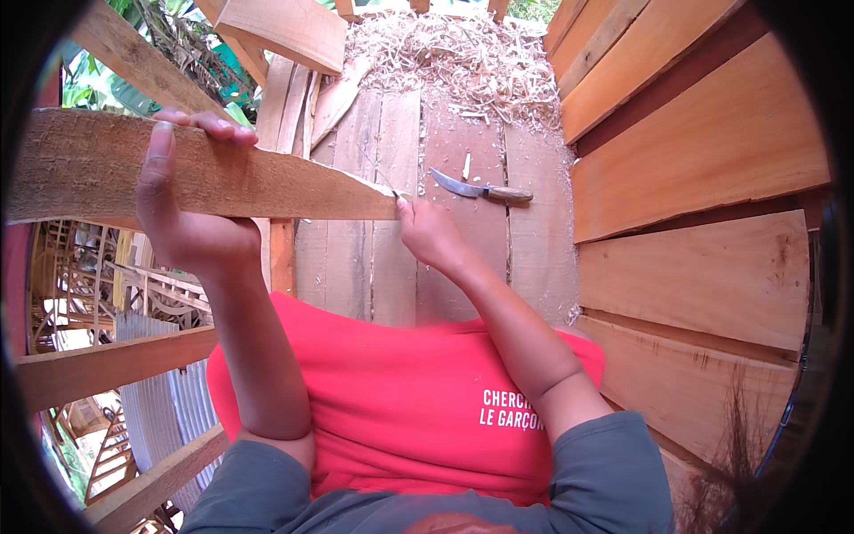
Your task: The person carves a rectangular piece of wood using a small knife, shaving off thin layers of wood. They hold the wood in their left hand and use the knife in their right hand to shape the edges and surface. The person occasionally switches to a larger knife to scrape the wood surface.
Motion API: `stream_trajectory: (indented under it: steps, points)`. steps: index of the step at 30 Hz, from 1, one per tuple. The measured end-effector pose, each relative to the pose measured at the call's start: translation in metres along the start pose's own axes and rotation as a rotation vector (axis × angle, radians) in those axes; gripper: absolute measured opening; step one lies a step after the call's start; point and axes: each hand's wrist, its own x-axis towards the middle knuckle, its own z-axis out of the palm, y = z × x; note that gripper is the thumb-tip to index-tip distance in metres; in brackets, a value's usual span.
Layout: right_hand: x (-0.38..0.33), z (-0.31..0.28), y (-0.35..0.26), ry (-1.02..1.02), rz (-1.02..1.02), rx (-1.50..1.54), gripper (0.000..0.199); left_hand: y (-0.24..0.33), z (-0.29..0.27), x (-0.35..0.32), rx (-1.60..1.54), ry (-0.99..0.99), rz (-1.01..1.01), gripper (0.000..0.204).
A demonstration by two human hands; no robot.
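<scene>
A long wooden plank lies crosswise in front of me, its right end tapering along a pale cut edge. My left hand is closed round the plank, thumb upright on the near face and fingertips over the top edge. At the tapered tip is my right hand, fingers pinched together. Something thin and dark pokes out by its fingertips against the wood; what it is, I cannot make out. To the right of that hand, a curved-blade knife with a wooden handle rests on the floorboards, beside a small wood chip.
Curly wood shavings are heaped at the far end of the plank floor. A wall of boards rises on the right. Timber pieces stand at the far left, and railing bars run along the left side.
</scene>
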Motion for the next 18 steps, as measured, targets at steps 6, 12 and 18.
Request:
stream_trajectory:
  steps: [6,12,18]
  points:
    - [-0.001,0.005,0.012,0.0,-0.016,-0.07,0.049,-0.001,0.012,-0.001,0.083,0.106,0.028,0.033]
    - [-0.011,-0.012,-0.011,-0.066,0.031,-0.08,0.049,0.0,0.012,-0.005,0.028,0.031,0.011,0.033]
    - [0.001,-0.004,0.009,-0.078,0.033,-0.059,0.051,0.001,0.017,-0.008,0.041,-0.028,0.014,0.034]
